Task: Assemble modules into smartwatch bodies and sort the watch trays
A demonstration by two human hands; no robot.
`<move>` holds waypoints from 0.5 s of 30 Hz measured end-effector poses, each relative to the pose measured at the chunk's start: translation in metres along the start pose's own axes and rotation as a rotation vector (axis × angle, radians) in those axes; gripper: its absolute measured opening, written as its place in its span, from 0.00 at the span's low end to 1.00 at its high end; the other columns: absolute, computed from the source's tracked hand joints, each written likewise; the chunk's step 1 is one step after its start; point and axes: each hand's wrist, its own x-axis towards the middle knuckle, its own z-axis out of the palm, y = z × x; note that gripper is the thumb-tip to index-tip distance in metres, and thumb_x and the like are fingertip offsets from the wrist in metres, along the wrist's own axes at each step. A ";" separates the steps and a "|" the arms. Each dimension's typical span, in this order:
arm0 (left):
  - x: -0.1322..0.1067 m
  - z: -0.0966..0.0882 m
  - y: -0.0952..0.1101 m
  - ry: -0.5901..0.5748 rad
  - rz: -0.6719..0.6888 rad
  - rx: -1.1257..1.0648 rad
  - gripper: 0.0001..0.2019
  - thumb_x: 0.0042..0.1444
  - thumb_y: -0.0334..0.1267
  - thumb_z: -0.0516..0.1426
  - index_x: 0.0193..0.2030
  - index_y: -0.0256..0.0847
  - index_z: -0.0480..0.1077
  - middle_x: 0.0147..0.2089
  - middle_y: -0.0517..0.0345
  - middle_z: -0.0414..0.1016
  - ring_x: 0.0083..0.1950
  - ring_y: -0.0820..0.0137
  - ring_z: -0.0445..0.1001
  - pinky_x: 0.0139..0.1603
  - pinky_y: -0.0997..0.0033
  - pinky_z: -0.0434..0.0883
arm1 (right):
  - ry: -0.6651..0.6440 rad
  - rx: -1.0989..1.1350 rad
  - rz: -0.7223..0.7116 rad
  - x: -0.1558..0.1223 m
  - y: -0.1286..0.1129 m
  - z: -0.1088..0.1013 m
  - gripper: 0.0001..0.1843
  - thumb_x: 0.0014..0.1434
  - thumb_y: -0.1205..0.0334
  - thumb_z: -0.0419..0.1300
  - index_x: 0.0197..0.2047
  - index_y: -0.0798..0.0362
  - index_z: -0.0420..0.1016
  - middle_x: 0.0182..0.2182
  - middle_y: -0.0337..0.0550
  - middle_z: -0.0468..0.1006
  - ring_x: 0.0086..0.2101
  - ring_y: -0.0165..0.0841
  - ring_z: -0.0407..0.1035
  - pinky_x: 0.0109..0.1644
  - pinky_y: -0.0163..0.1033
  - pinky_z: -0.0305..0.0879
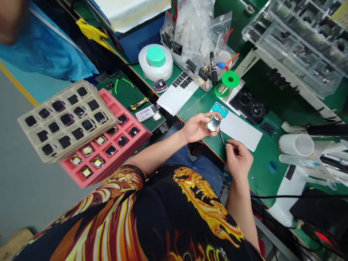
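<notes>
- Pinching a small shiny silver rounded-square piece [213, 124] between the thumb and fingertips of the left hand [199, 127], closed down to the width of its edges.
- Keeping that piece raised over the near edge of the green tabletop [264, 168], just beside a white rectangular paper sheet [240, 131] with two blue rounded-square stickers [220, 110] at one end.
- Curling the fingers of the right hand [239, 159] inward around the end of a thin dark rod-like tool [222, 136], with thumb and forefinger nearly together.
- Pointing the tool toward the left fingertips; too small to tell whether touching.
- Farther along the table, near a black marker [213, 69]: a green plastic spool of silver wire [230, 79].
- To the left, overlapping: a stack of beige compartment trays [50, 102] above pinkish-red compartment trays [143, 137], both bearing small dark square parts.
</notes>
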 end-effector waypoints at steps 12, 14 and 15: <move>-0.002 -0.003 -0.002 -0.028 0.007 0.006 0.18 0.56 0.45 0.64 0.50 0.36 0.78 0.32 0.51 0.76 0.31 0.64 0.75 0.36 0.64 0.68 | -0.001 0.038 0.034 0.000 -0.004 0.002 0.13 0.70 0.54 0.68 0.48 0.53 0.90 0.36 0.44 0.87 0.30 0.33 0.76 0.41 0.39 0.76; -0.002 -0.003 -0.002 -0.024 0.006 0.012 0.18 0.57 0.45 0.63 0.50 0.37 0.78 0.32 0.51 0.76 0.32 0.64 0.75 0.37 0.64 0.68 | -0.011 0.048 0.039 0.000 -0.004 0.002 0.13 0.70 0.54 0.68 0.48 0.52 0.90 0.36 0.44 0.87 0.31 0.33 0.76 0.41 0.40 0.77; -0.002 -0.003 -0.002 -0.021 0.006 0.014 0.18 0.56 0.45 0.63 0.50 0.37 0.78 0.31 0.51 0.76 0.32 0.64 0.75 0.37 0.64 0.68 | -0.015 0.053 0.043 -0.001 -0.004 0.002 0.13 0.70 0.54 0.67 0.48 0.52 0.90 0.36 0.44 0.87 0.30 0.33 0.75 0.41 0.40 0.77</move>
